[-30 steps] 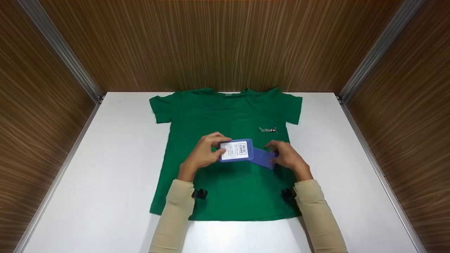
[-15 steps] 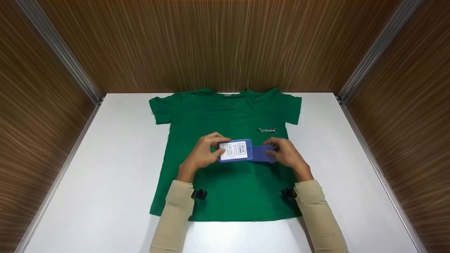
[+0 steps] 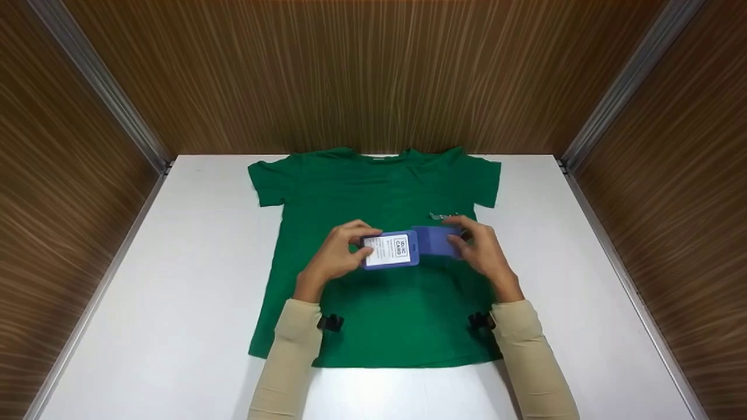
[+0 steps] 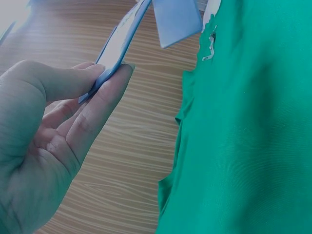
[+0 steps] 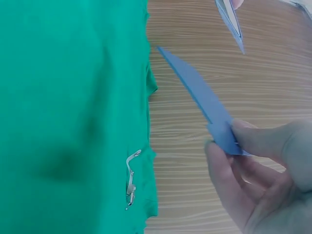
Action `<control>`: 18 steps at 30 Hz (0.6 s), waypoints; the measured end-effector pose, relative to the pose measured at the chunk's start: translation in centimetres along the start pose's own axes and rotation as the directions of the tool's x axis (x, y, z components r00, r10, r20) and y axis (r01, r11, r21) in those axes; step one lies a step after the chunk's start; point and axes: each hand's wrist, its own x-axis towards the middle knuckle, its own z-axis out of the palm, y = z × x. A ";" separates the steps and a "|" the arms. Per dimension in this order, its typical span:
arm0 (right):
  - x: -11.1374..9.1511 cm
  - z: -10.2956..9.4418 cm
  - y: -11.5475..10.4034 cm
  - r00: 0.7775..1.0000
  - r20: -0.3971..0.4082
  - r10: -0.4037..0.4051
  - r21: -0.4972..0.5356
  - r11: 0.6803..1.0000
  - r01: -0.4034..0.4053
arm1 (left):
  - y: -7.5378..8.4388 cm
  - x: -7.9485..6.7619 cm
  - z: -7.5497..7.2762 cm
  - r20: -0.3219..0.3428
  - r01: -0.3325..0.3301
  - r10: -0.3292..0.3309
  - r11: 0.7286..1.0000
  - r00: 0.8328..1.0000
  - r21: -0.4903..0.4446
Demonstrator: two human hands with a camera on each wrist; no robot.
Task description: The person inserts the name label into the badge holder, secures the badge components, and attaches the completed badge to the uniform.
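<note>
My left hand [image 3: 338, 254] pinches the left end of a blue badge holder [image 3: 415, 256] between thumb and fingers. A white card [image 3: 388, 249] printed "ID/IC CARD" shows in its frame, lettering turned sideways. My right hand [image 3: 481, 248] pinches the right end of a flat blue cover [image 3: 435, 240], thumb on the near face and fingers behind. In the right wrist view a gap separates the cover [image 5: 197, 87] from the holder [image 5: 229, 22]. Both pieces are held above a green T-shirt [image 3: 373, 315]. A strap clip [image 5: 130, 180] lies on the shirt's chest, partly hidden by my right fingers in the head view.
The T-shirt is spread face up on a white table [image 3: 192, 262], its collar toward the back. Brown wood-grain panels [image 3: 373, 76] wall the back and both sides, with metal rails at the corners.
My right hand has moved up and slightly right, taking the cover with it. The cover has swung from slanting down to nearly level, now a little higher than the holder. My left hand stays still.
</note>
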 end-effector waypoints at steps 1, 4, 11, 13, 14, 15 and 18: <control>0.0 -0.1 -0.1 1.000 -0.019 -0.005 0.005 1.000 0.005 | 0.0 0.0 0.0 0.001 0.000 0.000 1.000 1.000 -0.001; 0.0 -0.2 -0.4 0.998 -0.068 -0.015 0.012 1.000 0.016 | 0.0 0.0 -0.1 0.004 0.001 -0.001 1.000 1.000 -0.001; -0.1 -0.3 -0.7 0.985 -0.170 -0.034 0.001 0.999 0.035 | -0.1 0.0 0.0 0.001 0.005 -0.005 1.000 1.000 0.006; -0.1 -0.4 -0.8 0.982 -0.188 -0.034 0.005 0.999 0.035 | -0.1 0.0 0.0 0.000 0.011 -0.011 1.000 1.000 0.009; 0.0 -0.4 -0.9 0.980 -0.196 -0.033 0.008 0.999 0.036 | -0.1 0.0 0.0 0.000 0.015 -0.015 1.000 1.000 0.009; 0.0 -0.4 -1.0 0.978 -0.206 -0.036 0.007 0.999 0.038 | -0.1 0.0 0.0 0.000 0.018 -0.018 1.000 1.000 0.010; 0.0 -0.5 -1.2 0.973 -0.226 -0.041 0.014 0.999 0.045 | -0.1 0.0 0.0 -0.002 0.023 -0.023 1.000 1.000 0.012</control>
